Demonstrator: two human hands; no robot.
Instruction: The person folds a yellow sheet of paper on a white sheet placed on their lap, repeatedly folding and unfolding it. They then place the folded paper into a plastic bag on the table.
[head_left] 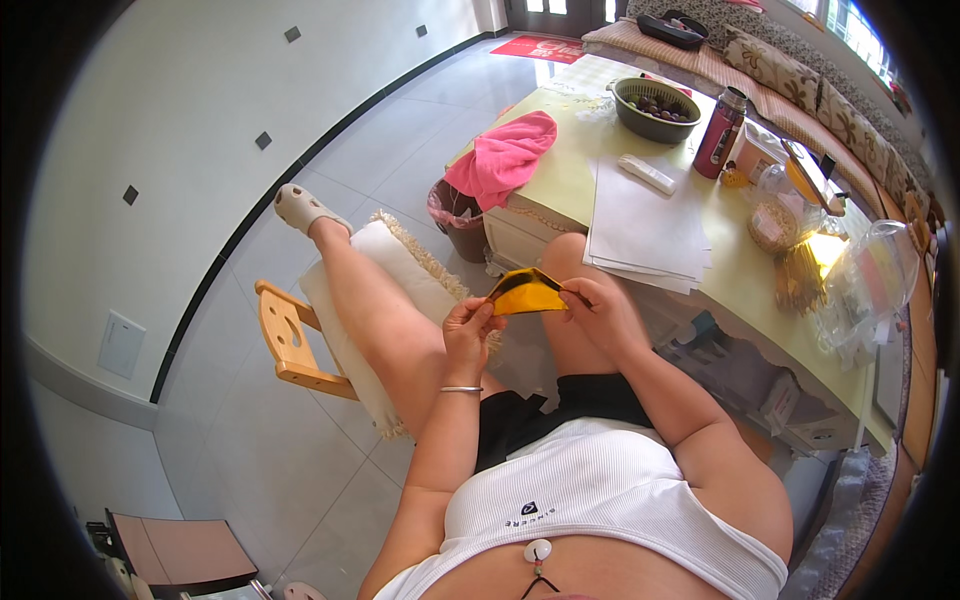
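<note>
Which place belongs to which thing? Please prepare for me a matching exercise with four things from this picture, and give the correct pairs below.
Things:
1. yellow piece
2. pink cloth
3. dark round fruits
4. white oblong thing

Places:
A. on the white papers
B. between the left hand and right hand
C. inside the dark green bowl
D. draped over the edge of the table

Pairs: 1-B, 2-D, 3-C, 4-A
</note>
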